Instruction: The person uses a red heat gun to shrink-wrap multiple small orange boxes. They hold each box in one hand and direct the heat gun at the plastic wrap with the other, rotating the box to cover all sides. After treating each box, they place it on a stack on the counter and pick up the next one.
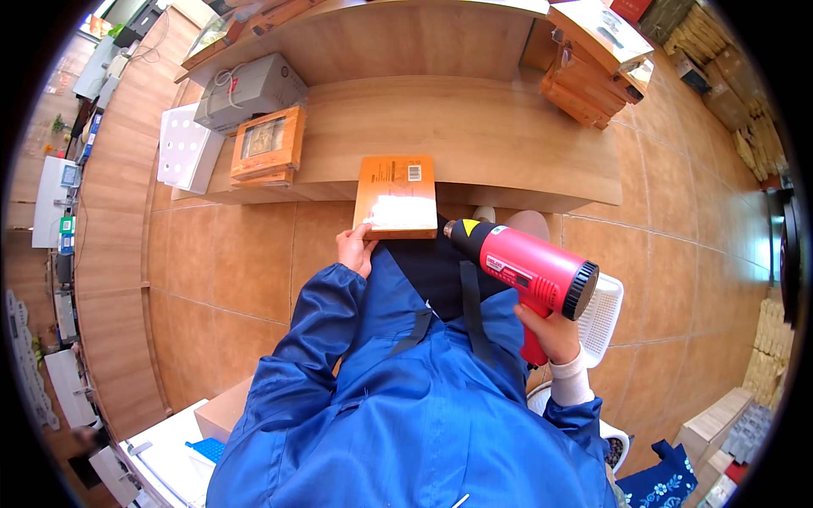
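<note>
My left hand (356,251) grips the near left corner of an orange box (395,190), thumb on top and fingers partly hidden beneath. The box has a barcode label on its face and a bright glare along its near half. My right hand (550,333) is wrapped round the handle of a pink-red heat gun (532,269). Its dark nozzle points left toward the near right corner of the box, a small gap away. The box lies at the near edge of the wooden bench; whether it rests on the bench or is held over the edge, I cannot tell.
On the wooden bench (474,127), orange boxes with a picture window (269,146) stand left, beside a grey carton (254,91) and a white dotted box (188,146). More orange boxes (584,89) are stacked at the far right. A white plastic basket (603,320) sits behind my right hand.
</note>
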Motion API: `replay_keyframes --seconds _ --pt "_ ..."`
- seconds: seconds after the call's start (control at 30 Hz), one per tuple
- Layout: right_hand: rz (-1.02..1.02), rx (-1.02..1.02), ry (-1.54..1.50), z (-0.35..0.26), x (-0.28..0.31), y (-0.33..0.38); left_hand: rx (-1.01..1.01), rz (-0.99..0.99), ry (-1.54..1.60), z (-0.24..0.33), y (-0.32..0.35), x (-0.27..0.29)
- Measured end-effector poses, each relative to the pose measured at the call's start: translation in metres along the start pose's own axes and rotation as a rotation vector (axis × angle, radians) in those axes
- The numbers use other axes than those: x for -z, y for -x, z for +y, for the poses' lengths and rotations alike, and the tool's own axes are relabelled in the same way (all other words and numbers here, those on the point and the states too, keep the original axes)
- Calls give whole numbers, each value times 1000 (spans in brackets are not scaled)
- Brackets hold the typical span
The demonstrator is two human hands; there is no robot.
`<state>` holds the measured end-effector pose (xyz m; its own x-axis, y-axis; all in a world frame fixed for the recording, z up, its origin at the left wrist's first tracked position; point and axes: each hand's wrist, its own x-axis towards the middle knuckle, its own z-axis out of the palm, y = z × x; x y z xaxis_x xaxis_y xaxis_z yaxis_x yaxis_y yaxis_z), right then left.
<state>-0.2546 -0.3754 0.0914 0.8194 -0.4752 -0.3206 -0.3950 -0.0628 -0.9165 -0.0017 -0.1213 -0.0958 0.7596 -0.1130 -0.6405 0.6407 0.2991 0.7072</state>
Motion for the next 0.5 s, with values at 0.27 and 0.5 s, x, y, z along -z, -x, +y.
replay_keyframes --seconds 0.27,0.5 --pt "37 -44 69 -10 1 4 -8 5 -392 34 -97 22" --pt "80 -57 15 -4 3 9 280 -218 -371 65 -99 -41"
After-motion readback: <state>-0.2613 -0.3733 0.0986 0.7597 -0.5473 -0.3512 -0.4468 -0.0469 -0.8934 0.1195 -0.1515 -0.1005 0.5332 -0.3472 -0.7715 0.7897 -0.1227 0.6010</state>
